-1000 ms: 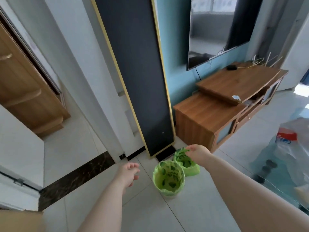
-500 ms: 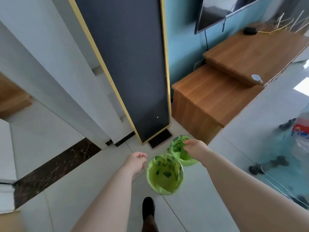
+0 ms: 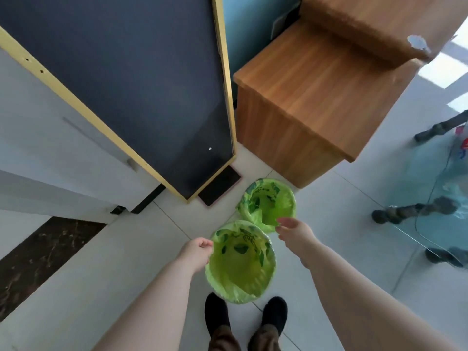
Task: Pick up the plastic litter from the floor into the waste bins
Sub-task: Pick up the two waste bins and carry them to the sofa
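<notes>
Two waste bins lined with green leaf-print bags stand on the tiled floor in front of my feet. The near bin (image 3: 240,264) is just ahead of my shoes, and the far bin (image 3: 268,203) touches it behind. My left hand (image 3: 197,252) is curled against the near bin's left rim; whether it pinches the liner is unclear. My right hand (image 3: 293,231) hovers between the two bins at the far bin's near rim, with fingers spread and nothing in them. Both bins look hollow inside, and no litter shows on the floor around them.
A tall dark panel with a yellow frame (image 3: 141,79) leans behind the bins. A wooden cabinet (image 3: 316,97) stands at the back right. A glass table (image 3: 435,214) with dark legs is on the right. My black shoes (image 3: 217,315) are at the bottom.
I have stepped closer and my view has tilted down onto the bins. My right hand has let go of the far bin's liner and opened. My left hand has moved to the near bin's rim.
</notes>
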